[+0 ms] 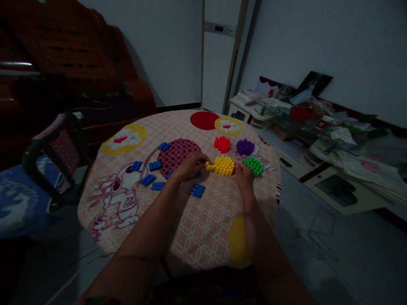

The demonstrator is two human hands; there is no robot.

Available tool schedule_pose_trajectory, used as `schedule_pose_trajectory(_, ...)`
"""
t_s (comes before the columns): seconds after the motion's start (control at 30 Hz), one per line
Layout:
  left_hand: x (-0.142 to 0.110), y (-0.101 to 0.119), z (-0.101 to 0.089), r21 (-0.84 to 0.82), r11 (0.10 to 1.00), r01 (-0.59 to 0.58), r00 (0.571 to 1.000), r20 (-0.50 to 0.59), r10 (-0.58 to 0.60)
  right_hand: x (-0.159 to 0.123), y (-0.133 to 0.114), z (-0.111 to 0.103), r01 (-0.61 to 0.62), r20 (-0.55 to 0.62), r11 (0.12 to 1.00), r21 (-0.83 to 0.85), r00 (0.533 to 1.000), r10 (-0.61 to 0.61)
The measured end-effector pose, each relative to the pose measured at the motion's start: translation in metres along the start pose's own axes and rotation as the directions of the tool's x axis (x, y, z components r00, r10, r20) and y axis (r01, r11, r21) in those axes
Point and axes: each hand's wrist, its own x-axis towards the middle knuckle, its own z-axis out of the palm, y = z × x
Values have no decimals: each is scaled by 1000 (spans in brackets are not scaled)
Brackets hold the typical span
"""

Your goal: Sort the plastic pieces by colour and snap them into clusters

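A cluster of small yellow round-topped pieces [224, 166] stands on the cloth-covered table, with a short tail of the same pieces at its left. My left hand [192, 166] is at that tail, its fingers bent and pinched beside the end pieces. At the cluster's right edge is my right hand [244, 174], with thumb and fingers drawn together against it; anything between them is hidden. Just beyond that hand sits a green cluster [253, 167]. Behind the yellow one are a red cluster [222, 144] and a purple cluster [245, 147].
Several blue pieces [155, 165] lie scattered on the left, and a flat blue piece [197, 190] lies nearer me. The round table's patterned cloth [203, 228] reaches its edge. A chair [57, 156] stands at left; a cluttered cabinet [318, 169] stands at right.
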Motion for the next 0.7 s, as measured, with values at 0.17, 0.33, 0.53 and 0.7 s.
schedule_pose_trajectory(0.17, 3, -4, 4, -47, 999, -14, 1000, 18, 15, 1, 2, 0, 12, 3, 1000, 7, 1000, -12)
schedule_pose_trajectory(0.33, -2, 10, 10, -121, 989, -85, 995, 34, 90, 1, 1, 0, 23, -7, 999, -26, 1000, -23)
schedule_pose_trajectory(0.53, -2, 30, 36, 53, 996, -78, 997, -12, 79, 1, 1, 0, 31, 7, 999, -37, 1000, -30)
schedule_pose_trajectory(0.7, 0, 35, 47, 205, 978, -47, 999, -15, 51, 1, 0, 0, -7, -4, 999, -41, 1000, 7)
